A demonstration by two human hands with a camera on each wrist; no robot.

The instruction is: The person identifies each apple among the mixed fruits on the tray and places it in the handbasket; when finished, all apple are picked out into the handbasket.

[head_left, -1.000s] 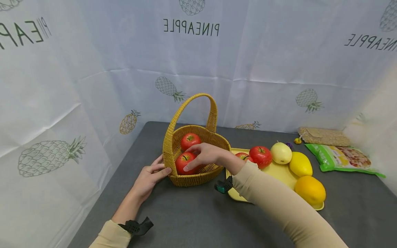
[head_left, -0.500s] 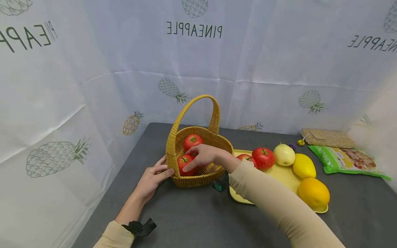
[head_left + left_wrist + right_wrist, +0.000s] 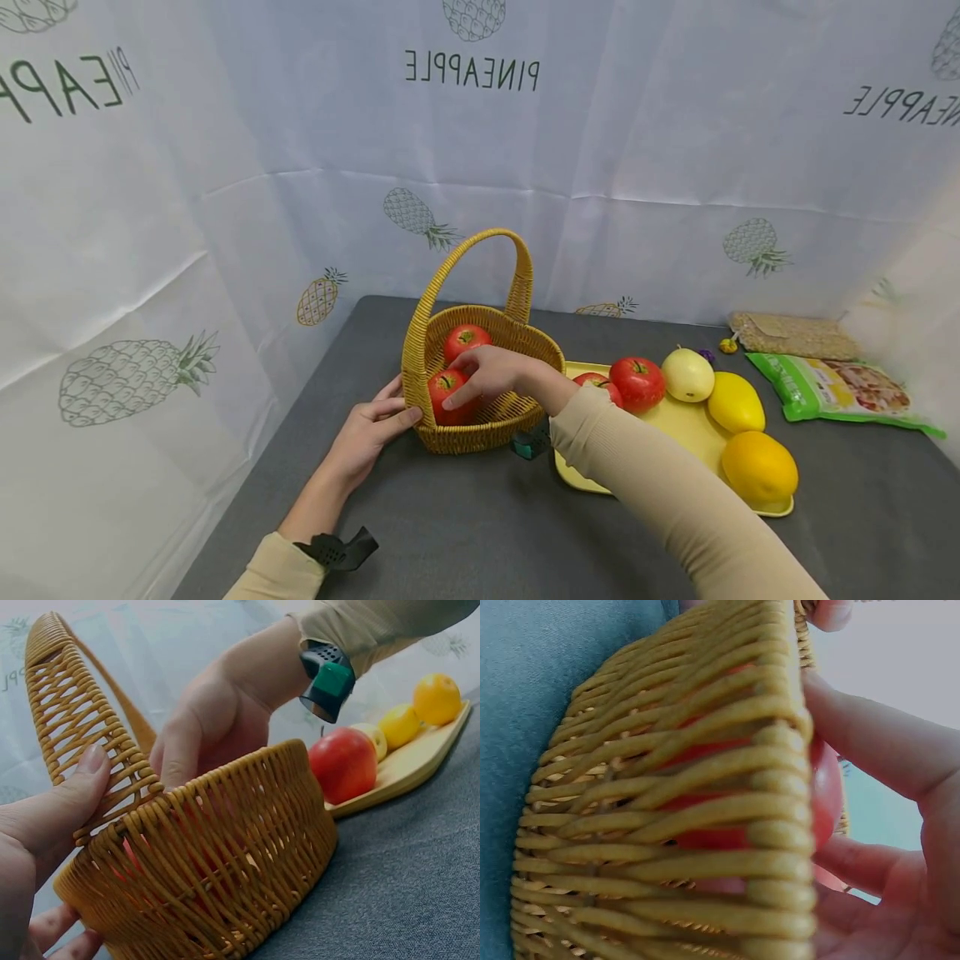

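A yellow wicker basket [image 3: 480, 437] with a tall arched handle stands on the dark table. My left hand [image 3: 367, 429] grips its left end, the thumb lying against the foot of the handle and the other fingers along the outer wall. Inside the basket sit two red apples, a rear one [image 3: 465, 337] and a front one [image 3: 444, 396]. Reaching in over the rim, my right hand [image 3: 491, 375] holds the front apple between thumb and fingers. In the right wrist view the wicker wall partly hides this apple [image 3: 826, 791]; its underside is out of sight.
To the right, a yellow tray [image 3: 686, 429] bears a red apple [image 3: 637, 383], another partly behind my sleeve, a pale pear [image 3: 687, 375], a lemon [image 3: 737, 402] and an orange [image 3: 759, 467]. Behind lie a green food packet [image 3: 847, 392] and a bag of grain [image 3: 795, 335].
The head view has shifted slightly, so everything appears a little farther right and lower than a second ago. Both hands keep their places at the basket and the front apple.
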